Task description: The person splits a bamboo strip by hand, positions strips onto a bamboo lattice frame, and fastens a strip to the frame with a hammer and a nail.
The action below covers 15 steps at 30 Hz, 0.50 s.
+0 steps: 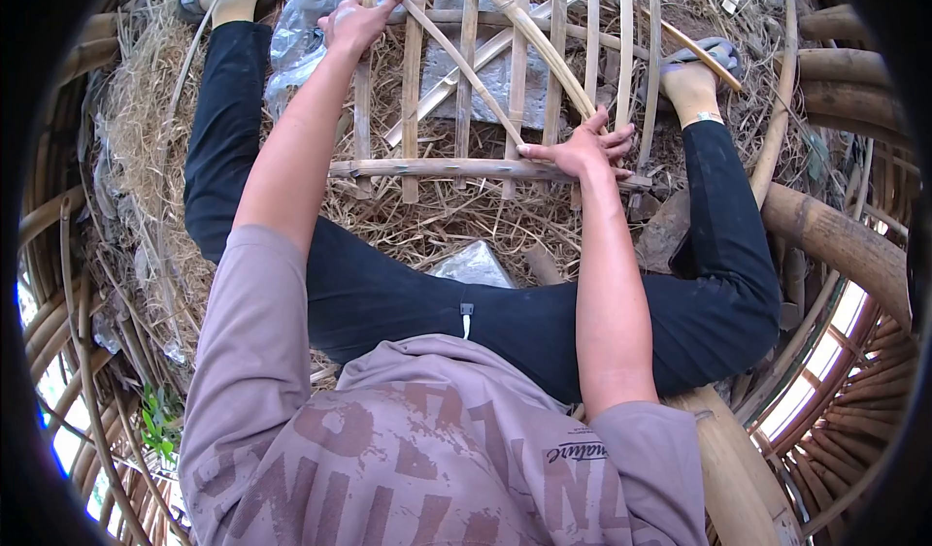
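Note:
A lattice of split bamboo slats (412, 90) lies in front of me, with a round bamboo crossbar (427, 167) along its near side. My left hand (354, 26) curls over a slat at the lattice's far left. Its thumb reaches out to the upper end of a thin diagonal bamboo strip (464, 68). At that strip's lower end is the thumb of my right hand (585, 148). The right hand lies with fingers spread over the crossbar and the end of a longer slanting strip (529, 30). The undersides of both hands are hidden.
My legs stretch to both sides of the lattice. Under it are dry straw (417, 218) and a grey flat slab (476, 85). Clear plastic sheeting (296, 32) lies at the upper left. A thick bamboo pole (835, 240) stands at the right, with curved bamboo walls around.

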Tool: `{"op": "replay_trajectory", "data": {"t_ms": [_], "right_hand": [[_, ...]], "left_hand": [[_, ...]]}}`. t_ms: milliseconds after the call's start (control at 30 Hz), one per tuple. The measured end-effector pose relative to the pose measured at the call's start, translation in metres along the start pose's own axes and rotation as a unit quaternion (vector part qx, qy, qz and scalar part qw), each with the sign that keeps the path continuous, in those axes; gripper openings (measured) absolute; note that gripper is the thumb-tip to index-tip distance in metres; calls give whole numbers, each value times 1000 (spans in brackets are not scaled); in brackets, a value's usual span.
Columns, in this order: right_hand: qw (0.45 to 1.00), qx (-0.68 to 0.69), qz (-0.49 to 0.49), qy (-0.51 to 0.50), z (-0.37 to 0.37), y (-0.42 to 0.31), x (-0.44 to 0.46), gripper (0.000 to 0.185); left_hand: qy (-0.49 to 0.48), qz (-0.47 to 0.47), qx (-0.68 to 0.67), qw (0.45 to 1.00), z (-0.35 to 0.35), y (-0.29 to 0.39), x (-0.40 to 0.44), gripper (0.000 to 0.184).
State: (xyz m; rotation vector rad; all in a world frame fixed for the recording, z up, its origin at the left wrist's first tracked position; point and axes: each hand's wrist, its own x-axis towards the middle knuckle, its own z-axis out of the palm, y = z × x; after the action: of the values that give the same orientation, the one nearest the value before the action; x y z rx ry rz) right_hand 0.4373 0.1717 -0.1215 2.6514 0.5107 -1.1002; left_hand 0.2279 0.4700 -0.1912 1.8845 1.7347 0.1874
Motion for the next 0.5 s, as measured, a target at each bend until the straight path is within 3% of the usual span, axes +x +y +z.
{"op": "replay_trajectory", "data": {"t_ms": [367,500], "right_hand": [[1000,-3,0,14,1,0,-2,168],[1000,-4,1,16,1,0,-2,168]], "left_hand": [[-55,8,30,998,-6,-1,6,104],[4,17,23,1000,8,-9,11,96]]}}
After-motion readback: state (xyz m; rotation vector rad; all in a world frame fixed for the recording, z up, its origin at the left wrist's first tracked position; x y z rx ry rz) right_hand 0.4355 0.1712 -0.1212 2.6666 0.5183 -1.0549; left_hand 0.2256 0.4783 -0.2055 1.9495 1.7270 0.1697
